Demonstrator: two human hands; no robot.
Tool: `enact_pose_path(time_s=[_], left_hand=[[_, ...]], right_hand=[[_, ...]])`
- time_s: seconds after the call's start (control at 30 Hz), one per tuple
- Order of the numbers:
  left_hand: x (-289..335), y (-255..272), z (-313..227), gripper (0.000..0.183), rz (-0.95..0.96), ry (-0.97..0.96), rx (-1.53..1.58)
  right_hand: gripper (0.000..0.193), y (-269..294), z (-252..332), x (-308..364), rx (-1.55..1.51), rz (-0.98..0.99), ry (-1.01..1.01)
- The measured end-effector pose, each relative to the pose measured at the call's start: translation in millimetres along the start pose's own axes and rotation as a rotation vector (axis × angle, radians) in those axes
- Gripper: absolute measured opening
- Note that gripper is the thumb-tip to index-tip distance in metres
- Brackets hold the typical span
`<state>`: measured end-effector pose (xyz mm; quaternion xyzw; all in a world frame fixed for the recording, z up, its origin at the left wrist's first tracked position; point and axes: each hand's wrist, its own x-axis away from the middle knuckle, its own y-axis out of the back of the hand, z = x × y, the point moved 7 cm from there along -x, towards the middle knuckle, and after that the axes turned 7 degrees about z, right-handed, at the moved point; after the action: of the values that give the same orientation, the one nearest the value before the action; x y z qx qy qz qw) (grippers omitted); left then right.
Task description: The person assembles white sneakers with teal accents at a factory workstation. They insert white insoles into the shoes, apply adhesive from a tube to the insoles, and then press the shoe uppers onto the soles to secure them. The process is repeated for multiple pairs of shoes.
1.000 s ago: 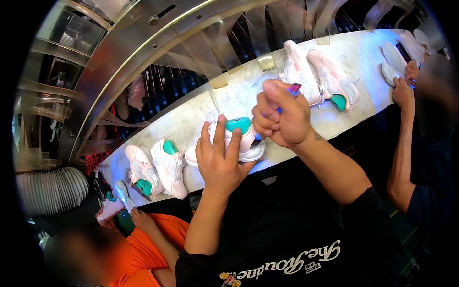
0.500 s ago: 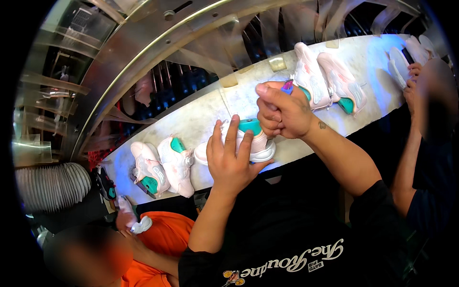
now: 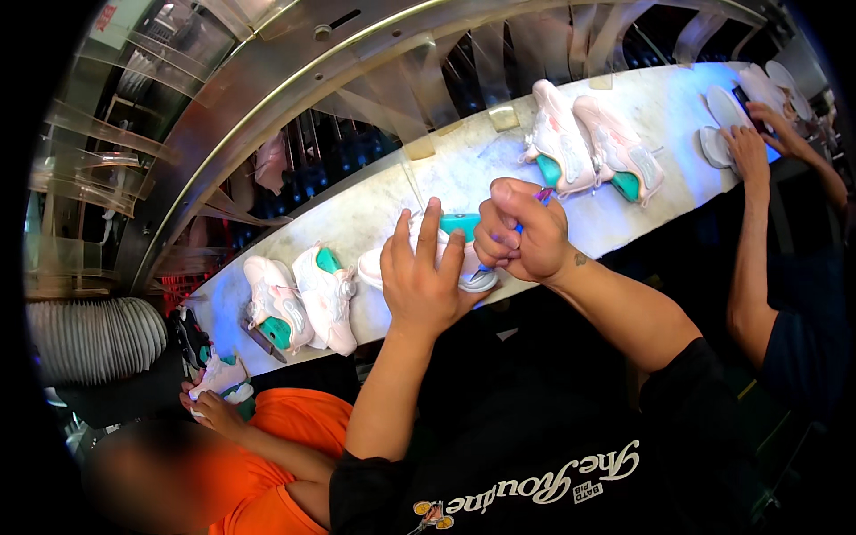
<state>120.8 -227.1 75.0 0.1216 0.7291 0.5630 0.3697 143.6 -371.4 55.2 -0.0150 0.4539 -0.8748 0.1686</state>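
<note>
A pale pink sneaker (image 3: 368,268) with a white sole and teal lining lies on the long pale bench (image 3: 392,334) in front of me. My left hand (image 3: 423,281) spreads over its side, holding it, with the thumb toward the near edge of the sole. My right hand (image 3: 524,230) is closed in a fist around a slim blue-and-purple pen-like tool (image 3: 543,194). The tool's narrow tip points down at the heel end of the sole. Whether it touches the sole is hard to tell. My left hand covers much of the sneaker's middle.
One pair of matching sneakers (image 3: 325,299) stands to the left, another pair (image 3: 620,147) to the right. An orange-sleeved co-worker (image 3: 303,437) handles a sneaker (image 3: 218,374) at the left end. Another co-worker's hands (image 3: 749,152) are among white soles (image 3: 727,107). A metal machine with clear strips (image 3: 357,98) runs behind.
My right hand has come down slightly, and the tool's tip now shows at the sneaker's heel. The left co-worker's sneaker is raised nearer the bench. The right co-worker's hands have shifted among the soles.
</note>
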Motion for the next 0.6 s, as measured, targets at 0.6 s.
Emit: enact_pose_path(time_s=[0.6], left_hand=[[22.9, 3.3, 4.9, 0.065, -0.113, -0.071, 0.107]], right_hand=[[0.035, 19.6, 41.8, -4.4, 0.042, -0.066, 0.006]])
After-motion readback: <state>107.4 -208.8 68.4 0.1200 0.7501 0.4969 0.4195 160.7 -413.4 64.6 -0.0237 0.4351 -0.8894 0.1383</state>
